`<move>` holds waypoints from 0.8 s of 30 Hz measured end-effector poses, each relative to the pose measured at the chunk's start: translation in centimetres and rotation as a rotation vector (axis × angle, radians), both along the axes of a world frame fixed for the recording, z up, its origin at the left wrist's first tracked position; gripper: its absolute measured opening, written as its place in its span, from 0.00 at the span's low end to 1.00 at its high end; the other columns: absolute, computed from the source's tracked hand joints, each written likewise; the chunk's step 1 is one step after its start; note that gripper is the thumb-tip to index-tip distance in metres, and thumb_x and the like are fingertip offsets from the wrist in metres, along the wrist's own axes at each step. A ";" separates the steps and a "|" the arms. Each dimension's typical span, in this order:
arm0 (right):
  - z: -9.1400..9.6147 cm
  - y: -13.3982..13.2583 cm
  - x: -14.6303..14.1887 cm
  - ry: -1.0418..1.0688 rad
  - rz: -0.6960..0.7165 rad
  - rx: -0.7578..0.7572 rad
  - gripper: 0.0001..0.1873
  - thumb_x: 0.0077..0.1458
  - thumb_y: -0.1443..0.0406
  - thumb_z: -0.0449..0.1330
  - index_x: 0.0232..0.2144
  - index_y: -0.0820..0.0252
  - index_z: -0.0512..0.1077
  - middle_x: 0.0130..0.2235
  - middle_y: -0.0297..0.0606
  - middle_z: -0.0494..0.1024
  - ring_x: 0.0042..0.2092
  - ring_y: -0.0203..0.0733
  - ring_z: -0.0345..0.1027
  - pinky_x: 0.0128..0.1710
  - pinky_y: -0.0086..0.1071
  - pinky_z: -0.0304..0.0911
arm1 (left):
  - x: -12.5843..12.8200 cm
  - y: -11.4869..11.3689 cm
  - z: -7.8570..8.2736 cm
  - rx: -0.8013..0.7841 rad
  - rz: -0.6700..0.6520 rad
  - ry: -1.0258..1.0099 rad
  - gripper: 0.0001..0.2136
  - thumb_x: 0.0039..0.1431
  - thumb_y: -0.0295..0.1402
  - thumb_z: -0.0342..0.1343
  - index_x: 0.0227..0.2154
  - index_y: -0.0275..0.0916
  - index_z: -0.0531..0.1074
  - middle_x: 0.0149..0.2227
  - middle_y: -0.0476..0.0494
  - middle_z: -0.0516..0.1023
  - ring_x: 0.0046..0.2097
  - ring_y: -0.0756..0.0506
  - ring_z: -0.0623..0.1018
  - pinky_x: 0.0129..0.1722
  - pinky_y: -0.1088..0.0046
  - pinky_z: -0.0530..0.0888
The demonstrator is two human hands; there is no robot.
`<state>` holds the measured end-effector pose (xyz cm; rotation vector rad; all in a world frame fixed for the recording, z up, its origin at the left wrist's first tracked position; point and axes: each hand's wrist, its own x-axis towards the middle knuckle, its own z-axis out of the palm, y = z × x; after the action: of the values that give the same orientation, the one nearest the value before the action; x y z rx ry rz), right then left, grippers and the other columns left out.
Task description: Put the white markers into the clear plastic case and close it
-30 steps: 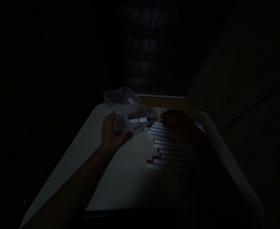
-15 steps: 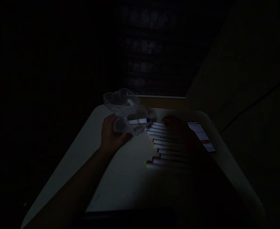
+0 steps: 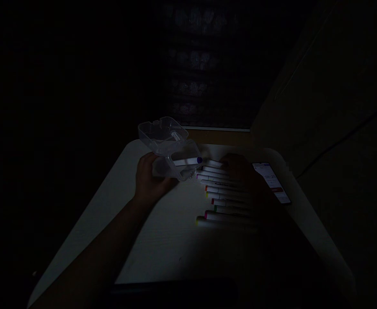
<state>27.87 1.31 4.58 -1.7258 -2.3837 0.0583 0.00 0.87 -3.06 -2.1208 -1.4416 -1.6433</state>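
Note:
My left hand grips an open clear plastic case by its side, its lid tilted back on the left. Inside the case lies a white marker with a purple end. At the far end of a row of white markers, my right hand is closed on a marker, whose near end sticks out to the left of the fingers. Below it the other markers lie side by side, with orange, yellow, red, green and pink ends. Their right ends are hidden under my right hand and its shadow.
A lit phone rests to the right of the markers on the white table. Beyond the table's right edge a dark cable runs along. The room is very dark, and a dark object lies at the near edge.
My right hand has shifted slightly right, and the farthest marker now stands apart from the row at its fingers. The case in my left hand has hardly moved.

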 end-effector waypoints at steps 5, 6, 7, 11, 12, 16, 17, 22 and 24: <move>0.7 0.5 0.6 0.035 -0.027 0.050 0.18 0.61 0.58 0.56 0.50 0.60 0.68 0.52 0.42 0.71 0.48 0.42 0.69 0.47 0.43 0.68 | 0.0 0.1 0.0 0.014 -0.019 0.012 0.34 0.38 0.41 0.67 0.51 0.43 0.61 0.50 0.38 0.69 0.51 0.35 0.72 0.45 0.56 0.73; 1.0 0.6 0.8 0.045 -0.033 0.064 0.18 0.61 0.58 0.56 0.50 0.60 0.68 0.52 0.42 0.71 0.48 0.42 0.69 0.47 0.43 0.68 | 0.0 0.1 0.0 0.010 -0.019 0.002 0.34 0.39 0.41 0.67 0.51 0.43 0.61 0.50 0.38 0.69 0.51 0.35 0.72 0.44 0.56 0.73; 1.3 0.6 0.9 0.056 -0.038 0.078 0.17 0.61 0.59 0.56 0.50 0.60 0.68 0.51 0.42 0.72 0.48 0.42 0.69 0.48 0.43 0.68 | 0.0 0.1 0.0 0.007 -0.021 -0.005 0.34 0.39 0.41 0.67 0.51 0.43 0.62 0.50 0.38 0.69 0.51 0.35 0.72 0.44 0.56 0.73; 2.8 0.2 1.3 0.147 -0.050 0.155 0.22 0.57 0.66 0.57 0.54 0.63 0.66 0.43 0.43 0.77 0.43 0.43 0.70 0.46 0.39 0.66 | -0.1 0.2 0.0 0.014 -0.034 -0.002 0.34 0.38 0.43 0.67 0.50 0.43 0.62 0.48 0.39 0.70 0.50 0.35 0.73 0.46 0.54 0.72; 3.2 -0.1 1.2 0.199 -0.044 0.185 0.26 0.55 0.67 0.57 0.56 0.63 0.64 0.40 0.42 0.77 0.41 0.43 0.70 0.44 0.38 0.66 | -0.2 0.3 0.0 0.018 -0.037 0.000 0.34 0.38 0.42 0.67 0.50 0.43 0.62 0.48 0.38 0.70 0.50 0.35 0.73 0.47 0.54 0.72; 4.2 -1.5 0.5 0.378 -0.009 0.271 0.36 0.50 0.67 0.56 0.62 0.58 0.55 0.36 0.35 0.77 0.32 0.39 0.69 0.34 0.33 0.65 | -0.2 0.4 -0.1 0.028 -0.043 -0.002 0.35 0.37 0.41 0.68 0.50 0.44 0.62 0.48 0.38 0.70 0.50 0.35 0.73 0.47 0.54 0.72; 4.4 -1.8 0.2 0.401 -0.005 0.279 0.37 0.50 0.67 0.56 0.63 0.57 0.54 0.35 0.34 0.77 0.31 0.38 0.69 0.32 0.32 0.65 | -0.2 0.3 -0.1 0.025 -0.037 -0.003 0.35 0.37 0.41 0.69 0.50 0.44 0.62 0.48 0.38 0.70 0.50 0.35 0.73 0.47 0.54 0.72; 5.3 -2.7 -0.7 0.494 0.003 0.304 0.40 0.49 0.70 0.57 0.63 0.56 0.50 0.35 0.34 0.77 0.28 0.37 0.69 0.28 0.30 0.64 | 0.1 0.1 0.0 0.020 -0.016 -0.005 0.36 0.36 0.40 0.69 0.50 0.43 0.62 0.49 0.39 0.70 0.50 0.35 0.73 0.46 0.55 0.73; 5.8 -3.1 -0.7 0.509 0.013 0.291 0.40 0.48 0.70 0.57 0.63 0.57 0.51 0.35 0.34 0.77 0.28 0.37 0.70 0.29 0.30 0.64 | 0.1 0.1 0.1 0.020 -0.024 -0.003 0.35 0.37 0.40 0.68 0.51 0.43 0.62 0.49 0.39 0.70 0.50 0.35 0.73 0.46 0.55 0.73</move>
<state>27.14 -1.75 10.33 -1.3643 -1.9229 0.1287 0.08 0.93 -2.92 -2.1343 -1.3993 -1.6630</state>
